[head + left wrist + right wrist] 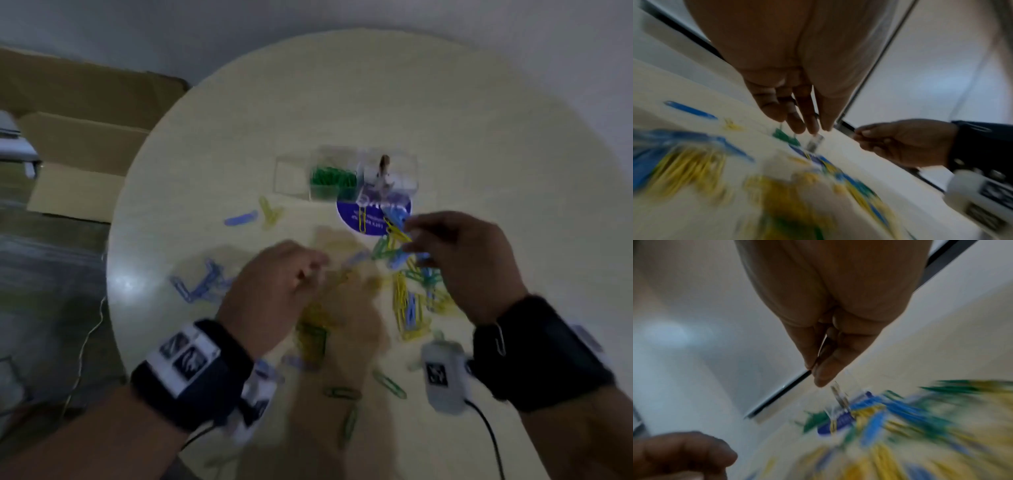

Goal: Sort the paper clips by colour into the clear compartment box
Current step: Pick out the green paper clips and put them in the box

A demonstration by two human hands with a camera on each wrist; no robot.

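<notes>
The clear compartment box (291, 178) stands at the middle of the round table (479, 154). One cell holds green clips (332, 178), the right cell silver ones (387, 185). Loose yellow, blue and green clips (407, 308) lie in front of it, with a blue group (202, 284) further left. My left hand (318, 265) hovers over yellow clips, its fingers (797, 126) fairly straight and holding nothing I can see. My right hand (411, 236) is raised over the pile; thumb and finger (813, 369) pinch a thin silver clip (822, 345). The wrist views are motion-blurred.
A blue round disc (363, 222) lies just in front of the box. Cardboard boxes (85, 144) stand on the floor to the left, and a thin cable (85, 342) runs past the table edge. A silver clip (500, 339) hangs on my right wristband.
</notes>
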